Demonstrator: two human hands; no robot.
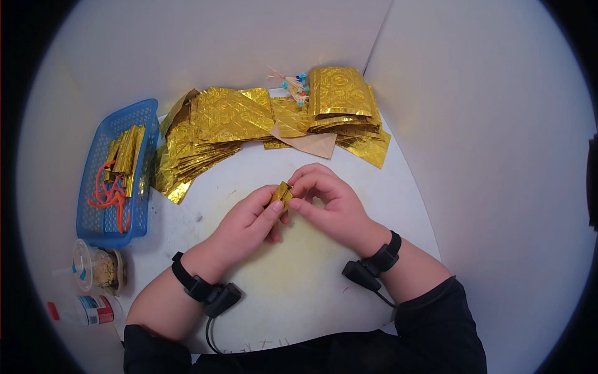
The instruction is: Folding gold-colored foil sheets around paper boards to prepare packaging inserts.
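A small folded piece of gold foil paper (282,192) is held between both hands over the middle of the white table. My left hand (252,215) pinches it from the left, thumb on top and fingers beneath. From the right, my right hand (327,198) has its thumb and curled fingers closed at the paper's edge. Beyond the hands lies a fanned stack of embossed gold paper sheets (227,115). To its right stands a thicker pile of gold paper (339,93). A plain brown paper piece (311,144) shows between the two.
At the left, a blue plastic basket (144,187) holds folded gold strips (126,153) and orange-red cords (112,198). Below it are a clear lidded cup (93,267) and a red-capped bottle (90,310). Blue-tipped sticks (298,84) lie at the back. Pale walls (479,137) enclose the white table (299,293).
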